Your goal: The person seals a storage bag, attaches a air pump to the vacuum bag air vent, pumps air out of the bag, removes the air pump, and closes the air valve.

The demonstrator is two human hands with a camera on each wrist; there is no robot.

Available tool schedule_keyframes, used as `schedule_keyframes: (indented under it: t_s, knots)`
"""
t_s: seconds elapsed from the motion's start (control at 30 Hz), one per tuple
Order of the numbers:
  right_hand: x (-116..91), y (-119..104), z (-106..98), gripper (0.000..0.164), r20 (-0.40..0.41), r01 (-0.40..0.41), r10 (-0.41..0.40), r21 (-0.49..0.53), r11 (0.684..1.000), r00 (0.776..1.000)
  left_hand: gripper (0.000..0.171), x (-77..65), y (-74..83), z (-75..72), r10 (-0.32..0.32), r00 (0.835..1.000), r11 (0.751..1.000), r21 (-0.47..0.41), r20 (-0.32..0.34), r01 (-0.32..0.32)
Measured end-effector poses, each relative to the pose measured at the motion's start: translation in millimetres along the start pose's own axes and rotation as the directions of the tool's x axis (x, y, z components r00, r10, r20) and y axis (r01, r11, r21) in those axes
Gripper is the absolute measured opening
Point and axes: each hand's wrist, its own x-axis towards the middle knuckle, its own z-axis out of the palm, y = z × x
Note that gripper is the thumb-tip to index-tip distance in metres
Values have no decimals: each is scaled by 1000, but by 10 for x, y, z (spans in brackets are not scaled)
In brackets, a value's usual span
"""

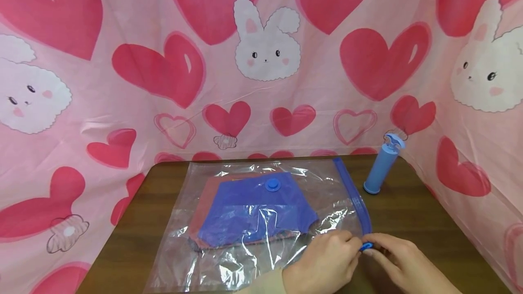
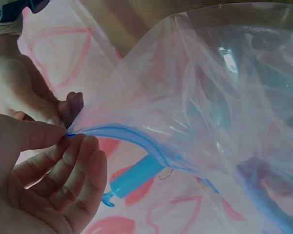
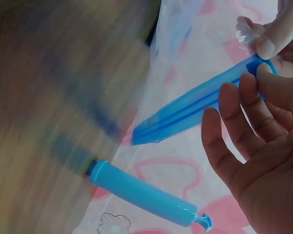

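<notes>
A clear vacuum storage bag (image 1: 245, 262) lies flat on the table, a blue zip strip (image 1: 354, 196) along its right edge. Inside it are a folded blue cloth (image 1: 253, 212) and a reddish cloth (image 1: 204, 208) beneath; a round blue valve (image 1: 273, 184) sits on top. At the strip's near corner my left hand (image 1: 327, 257) pinches the bag's edge. Right beside it my right hand (image 1: 402, 257) pinches a small blue zip slider (image 1: 366, 246) between thumb and forefinger. In the right wrist view the slider (image 3: 258, 66) is at the end of the strip (image 3: 195, 105).
A blue hand pump (image 1: 382, 167) stands upright on the dark wooden table (image 1: 433, 239), right of the bag. Pink cloth with hearts and rabbits (image 1: 261, 94) hangs behind the table and at both sides.
</notes>
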Motion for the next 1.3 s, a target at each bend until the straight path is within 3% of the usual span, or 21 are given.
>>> schedule_keyframes:
  t_s: [0.1, 0.13, 0.23, 0.4, 0.8, 1.07, 1.3]
  knots:
    - [25, -7, -19, 19, -39, 59, -61, -32, 998, 997, 9, 7, 4, 2, 16, 1000, 1000, 15, -15, -16]
    - [39, -9, -24, 19, -57, 84, -87, -52, 995, 995, 9, 11, 5, -1, 19, 1000, 1000, 16, -19, -18]
    - [82, -13, -46, 42, -106, 149, -161, -112, 983, 981, 8, 28, -1, -25, 28, 999, 1000, 14, -22, -27]
    - [149, -23, -103, 50, -110, 206, -227, -175, 963, 968, 5, 54, -23, -68, 49, 998, 999, 3, -24, -49]
    - [290, -37, -184, 47, -97, 260, -285, -210, 942, 954, 13, 112, -75, -77, 64, 984, 997, -34, -164, -70]
    - [349, 8, -111, 45, -80, 284, -305, -203, 937, 949, 13, 130, -107, -54, 66, 988, 998, -5, -139, -67]
    - [317, 63, -58, 44, -79, 260, -275, -162, 952, 958, 14, 142, -111, -27, 49, 991, 999, 20, -124, -47]
